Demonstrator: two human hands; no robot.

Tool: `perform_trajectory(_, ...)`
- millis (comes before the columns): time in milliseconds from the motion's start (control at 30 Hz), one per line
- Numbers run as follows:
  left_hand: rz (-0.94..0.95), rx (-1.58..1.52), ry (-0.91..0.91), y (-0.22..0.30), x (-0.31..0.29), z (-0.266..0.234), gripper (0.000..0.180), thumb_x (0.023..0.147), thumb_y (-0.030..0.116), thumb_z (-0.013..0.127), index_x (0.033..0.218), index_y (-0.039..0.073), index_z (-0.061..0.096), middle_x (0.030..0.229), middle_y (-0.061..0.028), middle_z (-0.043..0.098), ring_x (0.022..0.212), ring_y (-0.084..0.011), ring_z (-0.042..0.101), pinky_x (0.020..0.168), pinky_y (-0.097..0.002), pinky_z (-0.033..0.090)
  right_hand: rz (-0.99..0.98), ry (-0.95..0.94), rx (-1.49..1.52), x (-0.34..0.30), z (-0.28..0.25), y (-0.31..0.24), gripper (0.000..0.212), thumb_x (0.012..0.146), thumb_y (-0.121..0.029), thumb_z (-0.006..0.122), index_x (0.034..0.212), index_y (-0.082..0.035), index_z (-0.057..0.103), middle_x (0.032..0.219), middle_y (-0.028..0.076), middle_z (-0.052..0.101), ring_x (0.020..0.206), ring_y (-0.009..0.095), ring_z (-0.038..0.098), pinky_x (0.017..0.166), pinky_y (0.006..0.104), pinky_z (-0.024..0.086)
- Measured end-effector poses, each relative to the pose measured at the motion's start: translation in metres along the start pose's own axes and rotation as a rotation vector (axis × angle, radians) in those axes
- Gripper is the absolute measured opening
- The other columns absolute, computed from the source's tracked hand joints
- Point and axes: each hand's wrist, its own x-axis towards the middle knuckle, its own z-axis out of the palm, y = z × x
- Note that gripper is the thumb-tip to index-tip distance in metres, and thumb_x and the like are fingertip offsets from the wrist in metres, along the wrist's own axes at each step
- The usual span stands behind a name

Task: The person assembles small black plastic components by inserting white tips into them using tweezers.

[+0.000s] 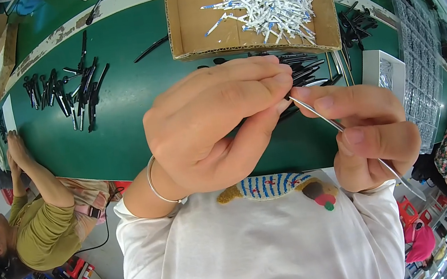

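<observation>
My left hand (207,122) is closed in a pinch in the middle of the view. A small black piece (288,96) shows at its fingertips; most of it is hidden by the fingers. My right hand (373,127) grips a thin metal tool (390,169), slim like a pick, with a flattened end at the lower right. The tool's upper tip meets the black piece between the two hands. Beneath and beyond my hands, several slender black parts (305,71) lie in a pile on the green table (128,113).
A cardboard box (184,25) full of small white-and-blue strips (273,4) stands ahead. More black parts (77,91) lie scattered left. To the right are a small white box (382,68) and clear compartment trays (422,66). Other people sit at both sides.
</observation>
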Motion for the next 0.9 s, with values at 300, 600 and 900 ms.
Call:
perform_trajectory(300,-0.012,0.176,-0.023,0.003,0.000,0.001,0.020,0.068,-0.014,0.061,0.088,-0.010,0.064,0.088,-0.0217,0.066,0.083,-0.0303,0.067,0.074,-0.0340,0.054,-0.027,0.015,0.062,0.007,-0.005,0.009,0.009,0.090,-0.009,0.055,0.091,-0.003,0.048,0.097,0.022,0.059,0.090,0.040,0.064,0.077,0.0454,0.055)
perform_trajectory(600,0.038,0.204,-0.049,-0.007,0.007,0.000,0.019,0.069,-0.013,0.062,0.087,-0.007,0.065,0.090,-0.0202,0.067,0.086,-0.0291,0.067,0.074,-0.0321,0.054,-0.132,-0.116,-0.054,0.015,-0.019,0.013,0.006,0.086,-0.003,0.054,0.088,-0.004,0.048,0.097,0.021,0.059,0.083,0.039,0.065,0.071,0.0450,0.056)
perform_trajectory(900,0.025,0.121,-0.008,0.003,0.005,0.003,0.019,0.072,-0.013,0.062,0.090,-0.007,0.064,0.093,-0.0230,0.066,0.087,-0.0303,0.066,0.076,-0.0334,0.053,-0.021,0.120,0.135,0.001,-0.015,0.049,0.017,0.082,0.000,0.043,0.087,0.006,0.058,0.083,0.013,0.060,0.066,0.016,0.050,0.060,0.0245,0.038)
